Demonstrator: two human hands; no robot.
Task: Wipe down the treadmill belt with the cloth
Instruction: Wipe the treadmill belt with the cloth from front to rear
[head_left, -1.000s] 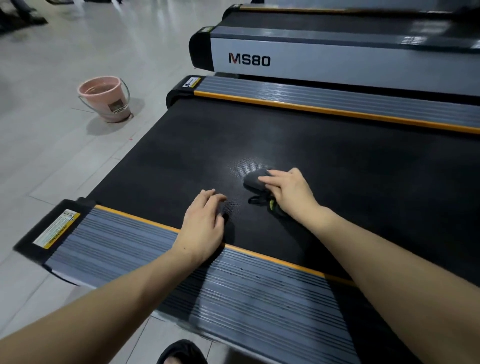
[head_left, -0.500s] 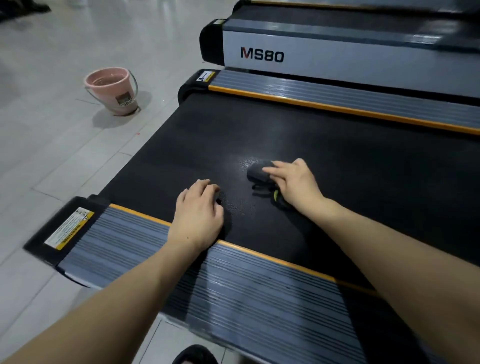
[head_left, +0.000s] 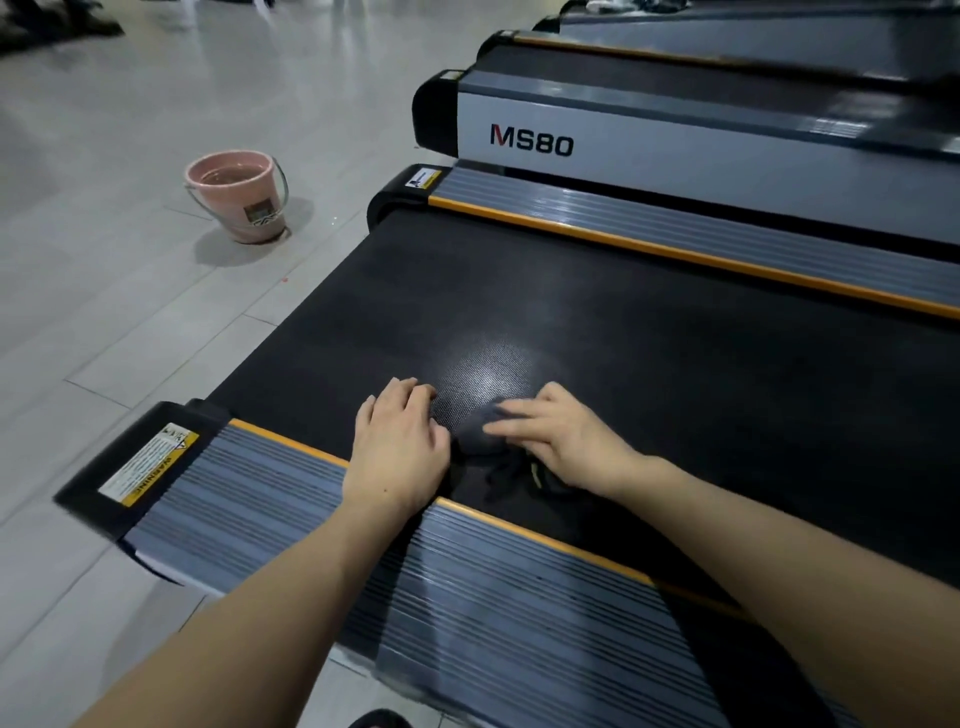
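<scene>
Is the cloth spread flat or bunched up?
Bunched. The dark cloth sits as a crumpled lump under the right hand on the belt, loose ends trailing.

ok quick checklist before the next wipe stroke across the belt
1. Cloth under the right hand: ok, the fingers lie on it.
2. Cloth on the belt: ok, flat contact near the front rail.
3. Left hand bracing: ok, it rests open across the belt edge.
4. Stroke path clear: ok, bare belt beyond the cloth, though the left hand sits close beside it.
5. Bucket at hand for rinsing: ok, upright on the floor beyond the belt's end.
6. Cloth wet enough: cannot tell.
</scene>
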